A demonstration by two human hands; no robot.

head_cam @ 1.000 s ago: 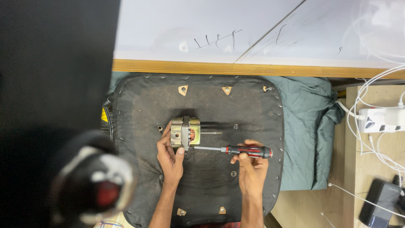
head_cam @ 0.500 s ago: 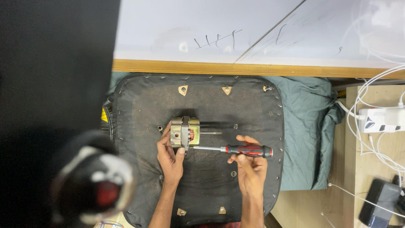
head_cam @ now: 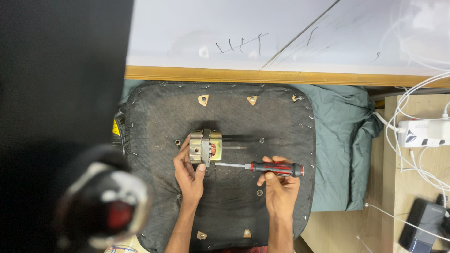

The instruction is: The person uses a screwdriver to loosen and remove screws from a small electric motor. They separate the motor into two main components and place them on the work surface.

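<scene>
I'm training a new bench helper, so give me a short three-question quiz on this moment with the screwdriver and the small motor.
1. True or false: the left hand steadies the small motor.
2. What colours is the handle of the screwdriver in the right hand? A) yellow B) red and black C) blue
3. What does the motor rest on?

Key: 1. True. 2. B. 3. The black fabric-covered board, edged with staples, over a green cloth.
</scene>
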